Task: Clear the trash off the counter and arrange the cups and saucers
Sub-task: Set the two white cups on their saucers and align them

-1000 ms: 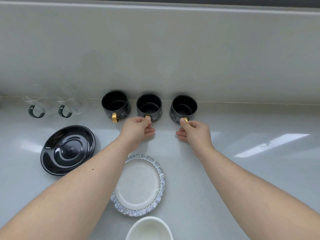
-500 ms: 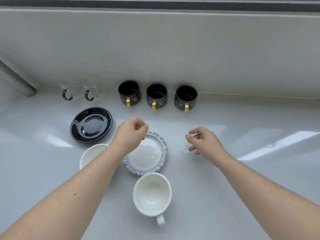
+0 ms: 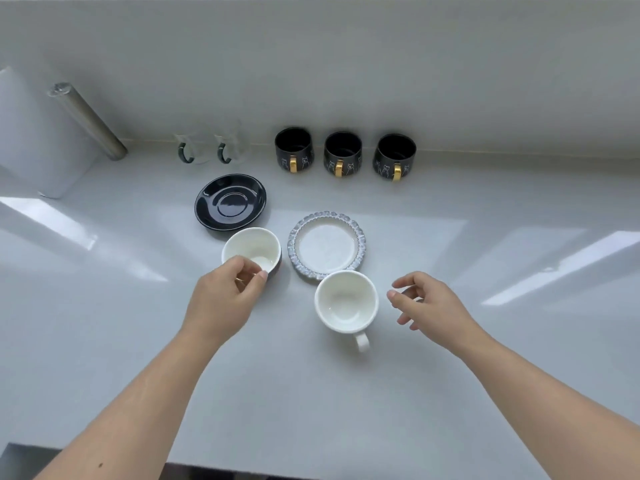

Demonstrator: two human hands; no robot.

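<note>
Three black cups (image 3: 343, 154) in the upper middle of the frame carry thin white cat outlines and gold handles; two clear glass cups (image 3: 211, 148) to their left have dark green handles; the saucer (image 3: 230, 201) below those is glossy black; the scalloped saucer (image 3: 326, 245) at centre is white with a speckled blue-grey rim; two cups (image 3: 346, 301) at centre show white insides; the counter (image 3: 485, 341) is pale grey-white.

Single head-worn wide view, looking steeply down and forward over the counter (image 3: 450, 393) toward the back wall (image 3: 346, 64), fairly near
</note>
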